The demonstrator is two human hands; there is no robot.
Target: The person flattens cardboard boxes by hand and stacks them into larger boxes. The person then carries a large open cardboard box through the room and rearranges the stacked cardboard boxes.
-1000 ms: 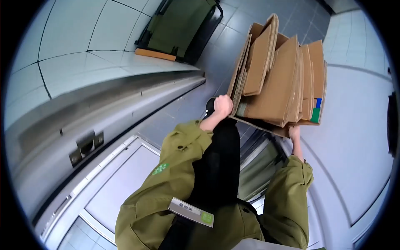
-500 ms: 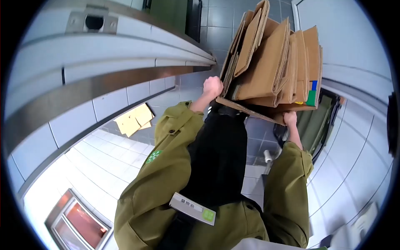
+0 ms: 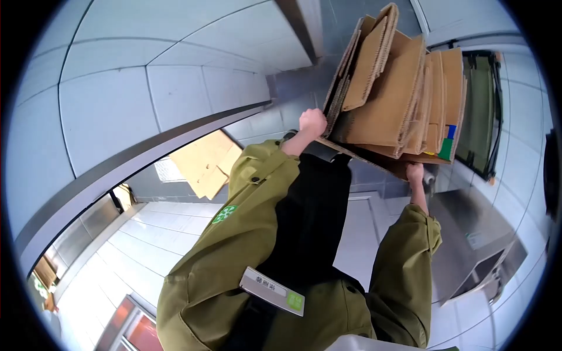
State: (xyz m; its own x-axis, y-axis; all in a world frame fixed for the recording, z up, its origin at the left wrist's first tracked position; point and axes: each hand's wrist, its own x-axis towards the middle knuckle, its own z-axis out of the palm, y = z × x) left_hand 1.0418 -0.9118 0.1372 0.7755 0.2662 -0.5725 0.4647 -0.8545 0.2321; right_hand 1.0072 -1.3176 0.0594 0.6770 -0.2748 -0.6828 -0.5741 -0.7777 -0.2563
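Observation:
In the head view, an open cardboard box (image 3: 374, 158) is packed with several upright folded cardboard sheets (image 3: 380, 111). My left hand (image 3: 313, 123) is closed on the box's near left edge. At the near right corner, my right hand (image 3: 414, 173) grips the same edge, its fingertips partly hidden. The box is carried in front of my body, slightly tilted. Blue and green patches show on the sheets near the right side.
A white tiled wall with a metal strip (image 3: 140, 146) runs along the left. Flat cardboard pieces (image 3: 205, 164) lie beyond that strip. To the right are a green panel in a dark frame (image 3: 480, 117) and a metal cabinet-like unit (image 3: 468, 234).
My viewpoint has moved past the wall opening, and the surroundings have shifted. The metal unit now shows at right. Both hands keep their grip on the box, which sits slightly further right.

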